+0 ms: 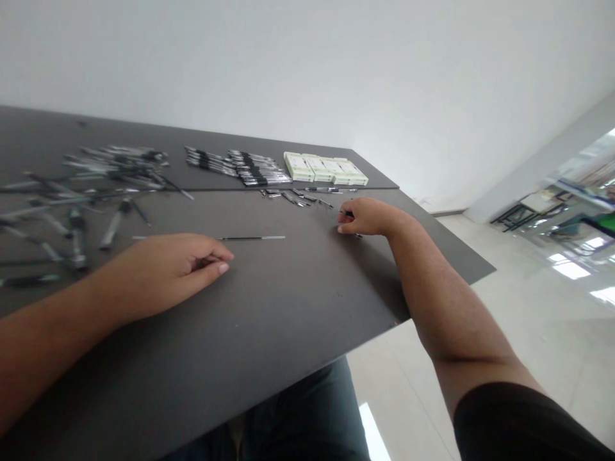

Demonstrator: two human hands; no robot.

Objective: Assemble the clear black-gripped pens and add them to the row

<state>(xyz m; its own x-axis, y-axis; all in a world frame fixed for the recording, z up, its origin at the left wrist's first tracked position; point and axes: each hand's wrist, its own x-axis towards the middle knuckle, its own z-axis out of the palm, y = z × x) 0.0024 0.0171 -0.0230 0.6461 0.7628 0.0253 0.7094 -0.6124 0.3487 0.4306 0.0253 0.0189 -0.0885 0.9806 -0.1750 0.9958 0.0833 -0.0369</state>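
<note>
My left hand point(180, 266) rests low over the table with its fingers curled and the thumb close to them; nothing shows between the tips. Just behind it lies a thin pen refill point(250, 239), partly covered by the hand. My right hand point(365, 216) is closed farther right, near small loose pen parts point(293, 197). A bit of something small and dark shows at its fingertips, too little to name. Another small piece point(358, 235) appears just under that hand.
Loose pens and pen parts point(115, 163) are scattered at the left. Neat rows of pens point(257, 168) lie at the back, beside several pale green boxes point(324, 168). A white wall point(307, 70) rises behind the grey table point(269, 301). The table's right edge drops to a shiny floor point(528, 320).
</note>
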